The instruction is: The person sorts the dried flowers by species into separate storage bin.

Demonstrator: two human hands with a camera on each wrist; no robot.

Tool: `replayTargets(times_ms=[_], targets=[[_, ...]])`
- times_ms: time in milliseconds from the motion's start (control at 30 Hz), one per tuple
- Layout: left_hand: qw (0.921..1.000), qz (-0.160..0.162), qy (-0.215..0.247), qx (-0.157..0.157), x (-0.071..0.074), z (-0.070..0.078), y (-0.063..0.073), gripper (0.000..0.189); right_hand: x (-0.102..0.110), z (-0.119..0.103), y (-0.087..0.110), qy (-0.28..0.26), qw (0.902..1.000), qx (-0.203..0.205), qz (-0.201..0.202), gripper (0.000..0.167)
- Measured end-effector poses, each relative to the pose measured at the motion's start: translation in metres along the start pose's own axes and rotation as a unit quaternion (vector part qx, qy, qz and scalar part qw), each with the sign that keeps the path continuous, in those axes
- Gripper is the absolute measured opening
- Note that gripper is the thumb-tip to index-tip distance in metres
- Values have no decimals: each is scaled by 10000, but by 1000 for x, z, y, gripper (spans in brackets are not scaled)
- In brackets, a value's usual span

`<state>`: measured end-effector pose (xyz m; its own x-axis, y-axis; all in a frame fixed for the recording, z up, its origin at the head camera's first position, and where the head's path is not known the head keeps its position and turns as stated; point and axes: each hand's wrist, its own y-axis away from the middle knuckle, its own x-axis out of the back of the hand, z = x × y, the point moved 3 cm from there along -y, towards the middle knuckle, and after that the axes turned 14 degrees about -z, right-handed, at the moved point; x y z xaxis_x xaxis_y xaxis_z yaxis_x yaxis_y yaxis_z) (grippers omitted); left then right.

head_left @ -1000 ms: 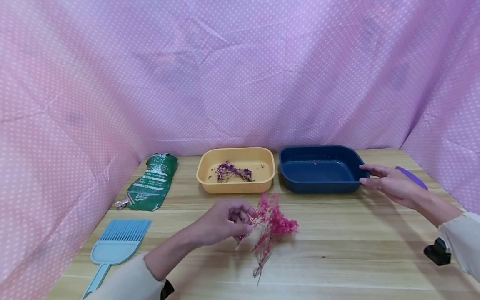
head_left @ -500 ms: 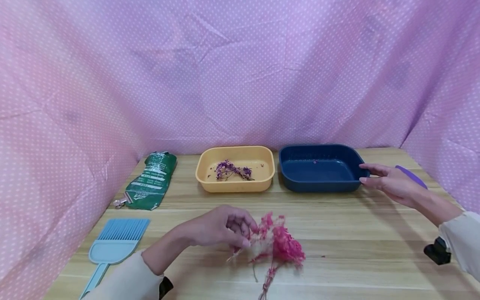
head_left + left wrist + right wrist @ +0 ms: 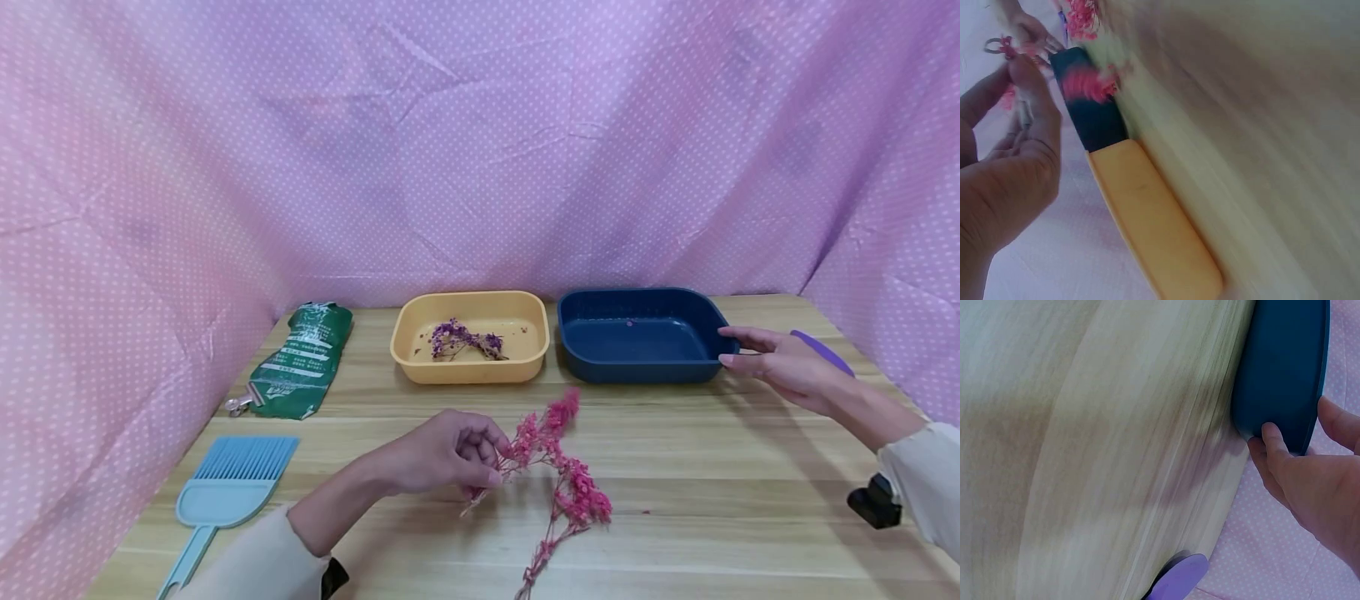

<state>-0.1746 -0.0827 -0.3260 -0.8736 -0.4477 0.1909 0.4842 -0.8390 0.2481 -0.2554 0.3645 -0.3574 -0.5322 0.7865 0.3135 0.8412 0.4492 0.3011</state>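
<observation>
My left hand pinches the stems of a sprig of pink dried flowers, held above the wooden table. Beside this sprig a second pink cluster droops, its bundled stems pointing toward the near edge. Whether the two clusters are tangled together, or the lower one touches the table, I cannot tell. In the left wrist view, a looped stem end sticks out past the fingertips, and a pink cluster is blurred. My right hand holds the right end of a dark blue tray, finger and thumb spread across its end.
A yellow tray with small purple dried flowers stands left of the blue one. A green clipped packet and a light blue brush lie at left. A purple object lies behind the right hand. Pink dotted cloth hangs behind.
The drooping pink cluster has swung down and to the right, apart from the held sprig. My left hand has shifted slightly; the right hand stays at the blue tray.
</observation>
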Motion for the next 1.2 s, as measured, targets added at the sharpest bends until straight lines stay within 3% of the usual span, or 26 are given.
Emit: replayTargets(times_ms=[200, 433, 600, 833, 967, 1200], targets=[[9956, 627, 682, -129, 5, 1, -5, 34, 1, -3, 0, 82, 10000, 41, 39, 75], [9767, 1542, 1487, -116, 14, -5, -27, 39, 2, -2, -2, 30, 10000, -12, -2, 77], [9599, 1988, 1973, -123, 21, -5, -50, 37, 1, -3, -3, 64, 10000, -32, 14, 76], [9453, 2393, 2216, -48, 34, 0, -87, 36, 1, -5, -2, 121, 9999, -42, 25, 77], [9347, 2538, 2486, 111, 37, 8, -110, 34, 2, -3, -2, 172, 9998, -44, 69, 76], [9233, 2819, 2601, 218, 43, 25, -151, 21, 1, 1, 1, 231, 9997, -5, 53, 75]])
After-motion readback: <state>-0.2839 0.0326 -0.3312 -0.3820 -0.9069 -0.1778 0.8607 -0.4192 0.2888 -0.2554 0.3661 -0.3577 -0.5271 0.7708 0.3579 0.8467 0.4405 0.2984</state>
